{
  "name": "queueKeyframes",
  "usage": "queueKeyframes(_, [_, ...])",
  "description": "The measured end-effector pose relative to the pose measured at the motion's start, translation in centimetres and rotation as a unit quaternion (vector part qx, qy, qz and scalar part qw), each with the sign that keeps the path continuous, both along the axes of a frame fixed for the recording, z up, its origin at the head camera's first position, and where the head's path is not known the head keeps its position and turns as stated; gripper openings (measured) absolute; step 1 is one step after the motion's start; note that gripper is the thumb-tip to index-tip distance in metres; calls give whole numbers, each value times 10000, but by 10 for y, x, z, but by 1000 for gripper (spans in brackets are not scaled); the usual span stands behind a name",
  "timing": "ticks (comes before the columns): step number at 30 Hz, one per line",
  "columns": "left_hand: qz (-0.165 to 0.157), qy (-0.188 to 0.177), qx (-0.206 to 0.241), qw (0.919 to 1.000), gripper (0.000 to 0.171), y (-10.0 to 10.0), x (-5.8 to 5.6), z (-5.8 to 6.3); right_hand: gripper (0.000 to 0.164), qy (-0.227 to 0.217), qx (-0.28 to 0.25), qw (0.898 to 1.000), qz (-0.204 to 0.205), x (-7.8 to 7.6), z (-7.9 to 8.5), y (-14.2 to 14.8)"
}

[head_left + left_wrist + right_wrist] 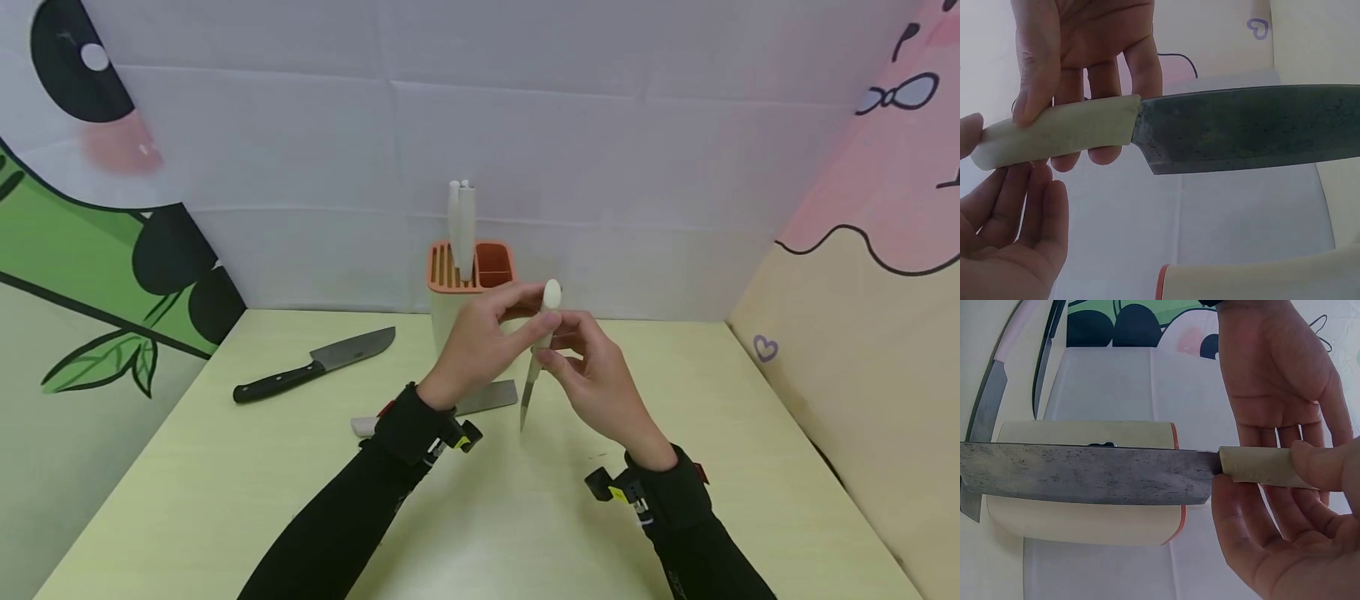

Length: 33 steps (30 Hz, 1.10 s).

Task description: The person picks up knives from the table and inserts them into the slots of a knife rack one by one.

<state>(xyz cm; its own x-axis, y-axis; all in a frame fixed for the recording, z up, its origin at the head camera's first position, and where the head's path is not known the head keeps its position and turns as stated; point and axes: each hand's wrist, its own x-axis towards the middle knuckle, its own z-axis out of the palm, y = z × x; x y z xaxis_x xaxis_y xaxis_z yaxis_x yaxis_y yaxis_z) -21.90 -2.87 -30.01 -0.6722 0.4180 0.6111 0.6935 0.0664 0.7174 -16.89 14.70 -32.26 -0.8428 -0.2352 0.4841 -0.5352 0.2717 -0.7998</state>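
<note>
A kitchen knife (528, 387) with a white handle and a dark, mottled steel blade is held upright over the table, its tip downward. My left hand (478, 337) pinches the handle near its butt end. Lower on the handle, close to the blade, my right hand (600, 375) grips it between thumb and fingers. The left wrist view shows the handle (1060, 131) between both hands, with the blade free. Behind the hands stands an off-white knife block (444, 312) with an orange slotted top, partly hidden by the left hand. White-handled utensils (465, 229) stand in its slots.
A black-handled knife (281, 385) lies on the table (300, 467) to the left. Another light-handled knife (491, 397) lies nearer, partly covered by the left wrist. Printed cloth walls (525, 150) enclose the back and sides.
</note>
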Motion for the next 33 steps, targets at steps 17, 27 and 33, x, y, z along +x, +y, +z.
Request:
queueKeyframes(17, [290,279,-85,9992,39,-2,0,8,38,-294,86,9995,-15,6,14,-1])
queueKeyframes(27, [519,560,-23,9971,34,-25,-15,29,39,-91,99,9997,-199,-18,-4,16])
queueKeyframes(33, [625,600,-85,9962,27,-34,-18,49,47,-246,37,9992,-329,-35,-12,14])
